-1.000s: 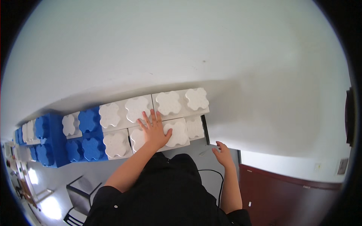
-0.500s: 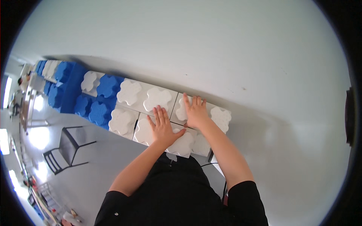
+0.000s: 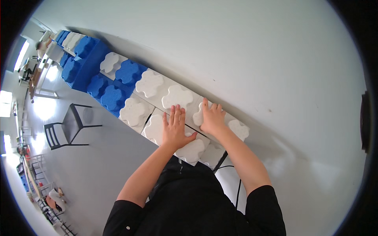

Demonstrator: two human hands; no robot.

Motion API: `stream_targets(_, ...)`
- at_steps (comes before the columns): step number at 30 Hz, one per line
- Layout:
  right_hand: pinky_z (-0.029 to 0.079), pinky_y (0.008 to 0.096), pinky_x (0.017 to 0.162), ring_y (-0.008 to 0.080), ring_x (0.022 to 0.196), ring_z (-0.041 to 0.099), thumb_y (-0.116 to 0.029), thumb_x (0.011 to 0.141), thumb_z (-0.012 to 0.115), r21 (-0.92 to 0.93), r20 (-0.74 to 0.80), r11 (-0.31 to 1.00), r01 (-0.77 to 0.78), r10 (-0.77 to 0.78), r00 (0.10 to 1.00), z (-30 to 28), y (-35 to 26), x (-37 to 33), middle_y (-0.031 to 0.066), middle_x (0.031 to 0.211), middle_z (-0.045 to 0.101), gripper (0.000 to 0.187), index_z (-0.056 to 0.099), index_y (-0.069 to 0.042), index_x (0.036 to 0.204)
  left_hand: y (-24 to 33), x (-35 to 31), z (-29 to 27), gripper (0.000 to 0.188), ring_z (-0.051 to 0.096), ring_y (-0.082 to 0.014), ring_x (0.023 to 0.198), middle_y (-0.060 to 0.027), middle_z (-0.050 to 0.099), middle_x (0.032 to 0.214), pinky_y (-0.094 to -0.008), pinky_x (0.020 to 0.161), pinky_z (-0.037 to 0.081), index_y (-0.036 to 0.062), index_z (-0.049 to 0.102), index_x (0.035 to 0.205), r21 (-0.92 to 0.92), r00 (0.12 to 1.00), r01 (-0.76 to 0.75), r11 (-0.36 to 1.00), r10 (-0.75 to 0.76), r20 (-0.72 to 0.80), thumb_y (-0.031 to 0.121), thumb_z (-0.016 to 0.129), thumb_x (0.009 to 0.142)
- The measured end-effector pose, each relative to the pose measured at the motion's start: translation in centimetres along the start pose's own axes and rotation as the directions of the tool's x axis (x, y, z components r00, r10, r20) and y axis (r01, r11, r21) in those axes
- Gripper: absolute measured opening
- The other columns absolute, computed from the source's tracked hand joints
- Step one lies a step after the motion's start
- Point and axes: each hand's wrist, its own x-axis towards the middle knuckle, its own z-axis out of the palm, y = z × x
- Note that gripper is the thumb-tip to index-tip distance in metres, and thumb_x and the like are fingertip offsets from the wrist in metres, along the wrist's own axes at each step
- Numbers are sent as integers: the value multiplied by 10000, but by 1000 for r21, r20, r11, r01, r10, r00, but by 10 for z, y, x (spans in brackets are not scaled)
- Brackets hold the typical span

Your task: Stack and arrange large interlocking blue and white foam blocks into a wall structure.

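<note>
Large white blocks with clover-shaped knobs lie in two rows along the wall. My left hand (image 3: pixel 174 131) rests on the near row with fingers spread, between a white knob (image 3: pixel 154 128) and the near-right white block (image 3: pixel 191 151). Its fingertips reach the edge of a far-row white block (image 3: pixel 178 97). My right hand (image 3: pixel 213 119) is on the right-end far-row block, beside a partly covered white knob (image 3: pixel 198 115). Its fingers are apart and bent toward the wall side, with the thumb near the knob. A dark gap shows between the rows by my hands.
Blue blocks (image 3: pixel 113 97) continue the row leftward, with a taller blue and white stack (image 3: pixel 92 65) beyond. The pale wall (image 3: pixel 275 70) runs along the far side. A dark chair (image 3: pixel 72 124) stands at left. A black cable (image 3: pixel 239 190) hangs near my right arm. A person (image 3: pixel 40 46) is far left.
The view has turned, so the block row slants more steeply. My right hand's fingers are more bent than before. My left hand stays flat on the blocks, its fingers closer together.
</note>
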Motion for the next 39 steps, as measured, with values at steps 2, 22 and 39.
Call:
stream_targets(2,425,628,1012,468,1284,462,-145,697,796,2,24,1000,-7,6,1000,-1,1,5,302,1356,513,1056,256,-54,1600,1,2,1,1170,113,-381,1598,-221,176,1707,-609,1262,79,-16,230,1620,-9,1000,7,1000,-7,0,635,711,775)
stream_targets(22,450,630,1022,472,1301,478,-229,615,899,17,-54,1000,24,-23,998,7,1,-7,283,1354,518,1170,252,-58,1574,-3,1,4,1132,158,-395,1583,-228,238,1679,-619,1250,111,3,293,1602,11,999,6,1000,-5,-53,602,737,750)
stream_targets(39,463,637,1005,470,1283,482,-227,608,907,54,14,999,6,-7,1000,-8,2,5,270,1354,512,1176,266,-53,1578,3,1,2,1109,166,-389,1581,-219,263,1670,-608,1252,116,8,313,1594,2,998,12,1000,-12,-59,569,745,742)
